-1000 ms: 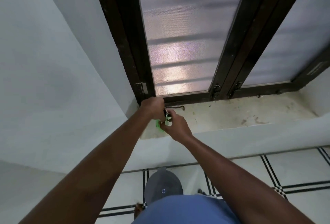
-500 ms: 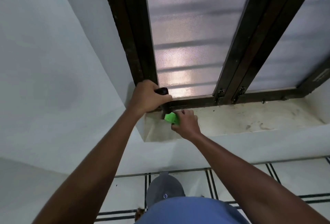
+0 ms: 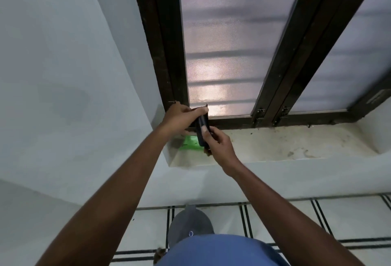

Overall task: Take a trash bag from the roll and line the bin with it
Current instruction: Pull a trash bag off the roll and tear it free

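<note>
Up at the window sill (image 3: pixel 275 145), a person's two bare hands meet over a dark roll of trash bags (image 3: pixel 202 130), held upright just above the sill's left end. From about ten o'clock the left hand (image 3: pixel 179 118) closes around the roll's upper part, fingers wrapped over its top edge against the dark window frame (image 3: pixel 167 54). From about four o'clock the right hand (image 3: pixel 220 143) pinches the roll's lower part, thumb pressed flat on its front face. Directly beneath the roll, at six o'clock from it, a bright green item (image 3: pixel 190 144) lies on the sill; what it is cannot be made out. Frosted panes (image 3: pixel 222 43) fill the frame above. Far below the hands, at six o'clock, a grey rounded bin (image 3: pixel 190 223) stands on the white tiled floor (image 3: pixel 296 219) with black lines, partly hidden by the person's blue shirt (image 3: pixel 222 251).
</note>
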The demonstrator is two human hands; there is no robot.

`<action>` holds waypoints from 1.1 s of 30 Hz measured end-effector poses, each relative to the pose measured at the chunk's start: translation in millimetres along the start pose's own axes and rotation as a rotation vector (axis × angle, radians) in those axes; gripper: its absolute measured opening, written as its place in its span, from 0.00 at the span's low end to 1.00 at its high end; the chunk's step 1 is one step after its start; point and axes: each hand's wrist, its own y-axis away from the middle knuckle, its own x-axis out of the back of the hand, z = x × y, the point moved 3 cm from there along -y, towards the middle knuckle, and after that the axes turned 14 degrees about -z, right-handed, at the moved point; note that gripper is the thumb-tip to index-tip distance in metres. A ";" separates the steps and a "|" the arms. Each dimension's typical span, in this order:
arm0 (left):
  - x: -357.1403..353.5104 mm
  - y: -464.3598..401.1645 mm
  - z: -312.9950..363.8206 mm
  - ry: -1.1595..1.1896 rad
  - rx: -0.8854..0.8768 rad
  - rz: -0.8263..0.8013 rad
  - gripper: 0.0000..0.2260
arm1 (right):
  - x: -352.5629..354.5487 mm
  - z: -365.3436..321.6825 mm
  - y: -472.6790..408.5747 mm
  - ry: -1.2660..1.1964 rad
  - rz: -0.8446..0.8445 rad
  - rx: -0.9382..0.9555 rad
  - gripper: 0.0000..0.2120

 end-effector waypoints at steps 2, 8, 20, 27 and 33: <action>-11.3 1.6 -12.3 0.053 0.008 -0.099 0.24 | -4.9 -4.3 3.2 -0.063 0.027 -0.016 0.18; -33.8 -6.7 -49.8 0.265 -0.008 -0.049 0.21 | -17.5 -6.7 9.3 -0.107 0.097 -0.008 0.18; -47.0 3.7 -69.9 0.428 -0.050 0.036 0.31 | -28.9 3.5 1.6 -0.033 0.217 0.000 0.11; -26.2 9.0 -76.0 0.807 -0.030 0.020 0.22 | -13.1 16.0 -4.2 -0.092 0.359 -0.096 0.10; -21.6 11.7 -88.1 0.805 -0.031 0.099 0.21 | -9.0 22.8 -7.3 -0.115 0.380 -0.186 0.10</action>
